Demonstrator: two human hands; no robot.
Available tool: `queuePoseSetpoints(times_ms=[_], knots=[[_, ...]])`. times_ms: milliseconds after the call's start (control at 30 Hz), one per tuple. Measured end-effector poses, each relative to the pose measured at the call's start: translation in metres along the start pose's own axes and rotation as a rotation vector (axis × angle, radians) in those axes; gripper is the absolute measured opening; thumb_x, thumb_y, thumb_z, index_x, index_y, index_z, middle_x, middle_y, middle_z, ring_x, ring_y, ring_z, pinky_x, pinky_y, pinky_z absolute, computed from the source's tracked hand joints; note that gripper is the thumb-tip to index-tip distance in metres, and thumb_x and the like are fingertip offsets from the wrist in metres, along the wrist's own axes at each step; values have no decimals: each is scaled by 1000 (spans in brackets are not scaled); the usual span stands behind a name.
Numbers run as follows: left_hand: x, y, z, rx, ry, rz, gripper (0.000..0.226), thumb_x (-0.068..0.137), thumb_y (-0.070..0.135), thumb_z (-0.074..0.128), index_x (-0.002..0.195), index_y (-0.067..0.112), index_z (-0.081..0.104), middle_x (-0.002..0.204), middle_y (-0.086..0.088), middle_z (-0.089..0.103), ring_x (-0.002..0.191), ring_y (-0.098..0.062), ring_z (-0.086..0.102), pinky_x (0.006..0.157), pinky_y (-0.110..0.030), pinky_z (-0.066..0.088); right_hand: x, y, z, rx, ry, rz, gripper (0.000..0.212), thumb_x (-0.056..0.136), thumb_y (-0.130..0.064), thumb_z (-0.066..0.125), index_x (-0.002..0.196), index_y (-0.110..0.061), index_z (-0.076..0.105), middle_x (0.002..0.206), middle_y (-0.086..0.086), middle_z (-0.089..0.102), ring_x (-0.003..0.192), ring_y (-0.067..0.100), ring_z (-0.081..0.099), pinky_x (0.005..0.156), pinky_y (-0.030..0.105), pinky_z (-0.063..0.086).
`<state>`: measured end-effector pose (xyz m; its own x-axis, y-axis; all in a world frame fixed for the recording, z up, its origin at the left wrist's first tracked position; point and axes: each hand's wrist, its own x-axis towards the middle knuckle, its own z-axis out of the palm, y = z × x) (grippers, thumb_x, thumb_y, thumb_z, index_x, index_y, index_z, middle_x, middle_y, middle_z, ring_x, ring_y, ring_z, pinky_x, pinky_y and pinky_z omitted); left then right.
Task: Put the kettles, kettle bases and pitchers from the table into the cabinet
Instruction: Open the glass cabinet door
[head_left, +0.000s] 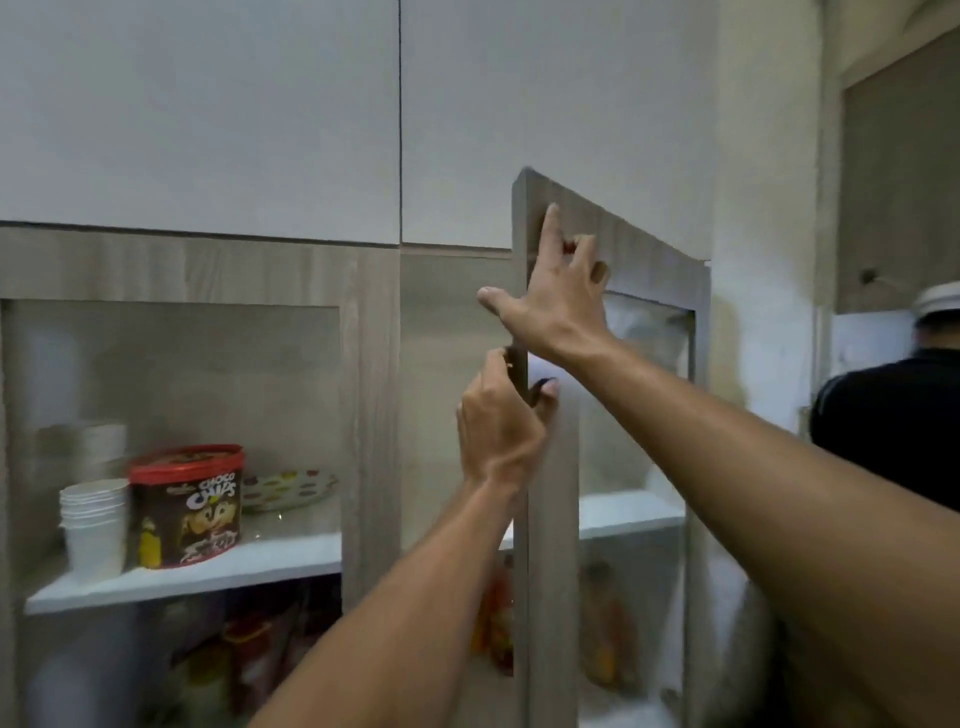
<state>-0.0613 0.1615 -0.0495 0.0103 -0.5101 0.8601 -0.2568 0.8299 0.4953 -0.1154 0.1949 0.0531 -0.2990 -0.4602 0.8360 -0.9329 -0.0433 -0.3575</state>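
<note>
Facing a wood-grain cabinet with glass-paned doors, under plain white upper panels. Right-hand cabinet door swung partly open, its edge turned toward the camera.

Left hand clenched around a dark handle on the edge of that open door, thumb on one side, fingertips wrapping round the other. Grip grasping the handle and nothing else.

Right hand released, fingers spread, palm near the upper part of the door frame; index finger raised along the top rail, thumb pointing left. Touching the wood or just off it: cannot tell.

No kettle, kettle base or pitcher in view, nor the bench; whereabouts of the task's things cannot be told from here.

Behind the closed left door, on a white shelf: a stack of white paper cups, just beside it a red-lidded tub marked "Choco Chips", and behind that a plate with coloured dots. Blurred packets on the lower level, too smeared to name.

Behind the open door's glass, another white shelf and blurred orange shapes below it.

At the far right edge, another person in a dark top and a pale cap, by the wall.
</note>
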Motion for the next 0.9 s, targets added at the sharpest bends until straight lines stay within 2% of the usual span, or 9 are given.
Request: queuePoseSetpoints(times_ms=[167,267,333,433,533,600,733,800,900], knots=[[-69,112,31,-239,-57,79,39,77,21,76,114,14,64,95,-3,74,84,-24,70,73,-34,50,-37,39,-115,35,247,108,71,82,-8,58,147,-11,29,131,17,45,110,37,52,94,45,50],[-99,170,56,-344,-171,105,47,78,27,77,121,17,59,105,0,71,89,-16,69,78,-31,53,-53,78,-184,39,303,144,49,81,-2,57,129,-9,46,108,11,59,91,26,59,68,30,49],[-119,198,80,-423,-285,56,57,79,37,79,127,18,54,111,2,66,93,-10,64,81,-25,53,-64,106,-225,19,327,173,33,82,-3,58,114,-10,52,92,2,60,82,22,58,61,27,46],[-156,228,133,-448,-491,-19,85,77,56,74,144,22,37,136,2,51,119,-12,53,98,-29,49,-74,157,-275,13,362,225,17,85,-12,63,100,-8,57,82,-3,61,75,16,57,65,32,50],[-197,252,192,-421,-603,26,102,73,66,71,151,25,21,149,4,30,134,-15,36,108,-31,39,-85,223,-312,31,386,306,40,86,-37,64,90,3,59,81,15,63,71,21,55,67,41,51],[-220,269,232,-408,-598,50,106,71,68,69,152,23,18,148,4,26,134,-16,31,110,-32,39,-96,271,-329,11,372,374,49,88,-48,62,82,0,57,75,13,57,68,27,54,65,39,46],[-259,307,309,-397,-658,-30,100,71,61,74,147,21,23,140,0,27,125,-14,32,106,-29,42,-107,367,-359,-6,358,528,52,90,-51,62,96,1,66,91,13,71,86,33,68,82,47,56],[-271,322,348,-376,-762,-67,93,76,50,77,146,18,25,140,-2,28,124,-18,36,103,-29,42,-103,408,-374,-16,330,595,38,92,-40,64,109,-5,65,104,7,70,98,31,68,88,45,56],[-279,338,400,-312,-955,-59,88,78,40,78,143,15,25,147,-6,23,128,-26,42,105,-35,46,-92,464,-389,-44,285,704,37,93,-24,64,125,-7,57,124,11,66,108,32,64,93,44,54]])
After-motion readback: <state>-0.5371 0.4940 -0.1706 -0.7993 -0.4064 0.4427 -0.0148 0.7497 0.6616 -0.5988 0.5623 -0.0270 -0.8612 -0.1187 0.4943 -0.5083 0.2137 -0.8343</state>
